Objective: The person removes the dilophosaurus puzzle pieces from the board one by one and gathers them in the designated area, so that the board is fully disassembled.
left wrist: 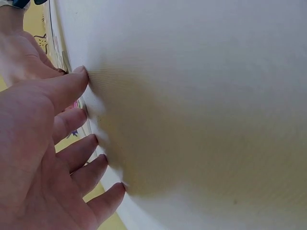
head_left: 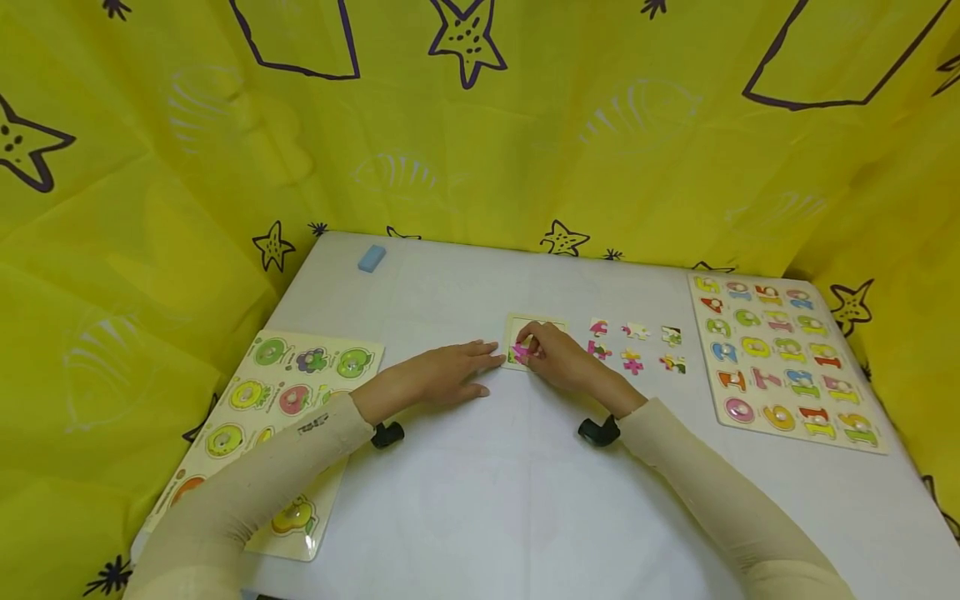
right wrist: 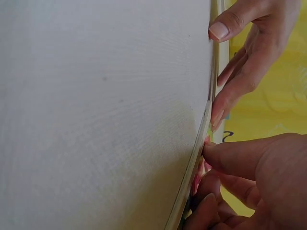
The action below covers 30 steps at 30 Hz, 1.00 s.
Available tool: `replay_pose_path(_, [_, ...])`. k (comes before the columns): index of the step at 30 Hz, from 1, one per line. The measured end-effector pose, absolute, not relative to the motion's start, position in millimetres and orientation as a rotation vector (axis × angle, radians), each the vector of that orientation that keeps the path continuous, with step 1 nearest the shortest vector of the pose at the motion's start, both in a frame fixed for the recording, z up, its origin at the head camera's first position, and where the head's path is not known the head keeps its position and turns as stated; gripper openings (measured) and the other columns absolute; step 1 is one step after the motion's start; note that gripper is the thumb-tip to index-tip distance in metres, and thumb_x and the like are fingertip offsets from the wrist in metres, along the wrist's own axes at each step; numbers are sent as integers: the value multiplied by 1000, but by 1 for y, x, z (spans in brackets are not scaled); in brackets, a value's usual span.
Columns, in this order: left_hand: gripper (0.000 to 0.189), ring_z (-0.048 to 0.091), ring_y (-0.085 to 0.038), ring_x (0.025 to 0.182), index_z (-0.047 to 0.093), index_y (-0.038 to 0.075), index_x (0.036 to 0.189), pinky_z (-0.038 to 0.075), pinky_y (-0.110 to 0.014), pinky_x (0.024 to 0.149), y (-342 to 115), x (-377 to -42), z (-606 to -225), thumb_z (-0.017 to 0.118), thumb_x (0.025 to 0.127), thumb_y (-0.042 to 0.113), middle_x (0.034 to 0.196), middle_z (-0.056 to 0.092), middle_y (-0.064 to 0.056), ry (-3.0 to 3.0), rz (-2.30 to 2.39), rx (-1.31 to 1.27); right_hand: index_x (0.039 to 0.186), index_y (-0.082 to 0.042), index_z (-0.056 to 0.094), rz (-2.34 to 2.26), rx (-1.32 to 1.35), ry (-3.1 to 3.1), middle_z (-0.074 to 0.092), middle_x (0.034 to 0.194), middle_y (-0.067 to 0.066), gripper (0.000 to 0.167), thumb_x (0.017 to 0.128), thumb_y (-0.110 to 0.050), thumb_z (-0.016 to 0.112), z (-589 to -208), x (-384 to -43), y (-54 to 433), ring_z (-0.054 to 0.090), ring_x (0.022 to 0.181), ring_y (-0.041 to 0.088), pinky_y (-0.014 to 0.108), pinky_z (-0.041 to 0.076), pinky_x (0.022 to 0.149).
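A small wooden puzzle tray (head_left: 513, 320) lies on the white table in front of me. Over its lower left part my right hand (head_left: 561, 358) pinches a pink puzzle piece (head_left: 519, 353) between thumb and fingers. In the right wrist view the thumb (right wrist: 230, 155) is low at the tray's edge, with pink showing under it. My left hand (head_left: 452, 373) rests palm down on the table, fingers spread, fingertips right at the tray's left edge. The left wrist view shows those fingers (left wrist: 79, 153) extended and holding nothing.
Several loose jigsaw pieces (head_left: 632, 362) lie in rows right of the tray. A number board (head_left: 776, 427) stands further right; a fruit board (head_left: 318, 533) lies left, partly under the left sleeve. A blue block (head_left: 372, 258) sits at the back left, before a yellow curtain (head_left: 525, 150).
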<state>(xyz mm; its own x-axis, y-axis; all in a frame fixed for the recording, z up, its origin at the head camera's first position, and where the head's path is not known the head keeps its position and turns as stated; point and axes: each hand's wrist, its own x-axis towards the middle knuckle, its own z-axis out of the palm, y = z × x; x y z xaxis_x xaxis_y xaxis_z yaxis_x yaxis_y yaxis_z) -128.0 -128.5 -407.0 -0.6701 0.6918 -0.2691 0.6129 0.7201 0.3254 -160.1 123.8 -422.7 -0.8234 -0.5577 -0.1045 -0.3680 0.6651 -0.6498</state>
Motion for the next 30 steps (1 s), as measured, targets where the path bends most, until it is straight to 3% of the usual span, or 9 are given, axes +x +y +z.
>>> replay_pose_path(5, [62,30,-32,159,42,14,163,29,-47,129,-128,-127,-406,61,108,37,172,32,-11,2555,304,1019,128,-7,54,-939,-774,2589,59,112,17,27,103,-8,65,-423,-159,125,57,94,26,39,49,86])
replay_pose_path(15, [62,28,-32,160,41,14,164,29,-47,129,-127,-128,-406,59,109,38,173,30,-10,2545,292,1009,124,-6,50,-1015,-845,2540,64,105,14,26,103,-4,65,-420,-158,126,59,86,22,35,50,80])
replay_pose_path(23, [63,27,-31,161,40,16,164,28,-46,130,-127,-128,-407,59,109,38,173,29,-9,2553,277,991,113,-5,67,-1028,-797,2583,69,100,9,12,103,-4,62,-417,-158,125,62,89,22,37,54,83])
replay_pose_path(30, [62,27,-31,161,40,16,164,28,-46,129,-128,-128,-410,59,109,38,173,30,-8,2550,291,996,107,-7,72,-1043,-753,2598,71,102,8,11,104,-9,62,-416,-157,126,64,94,24,40,55,88])
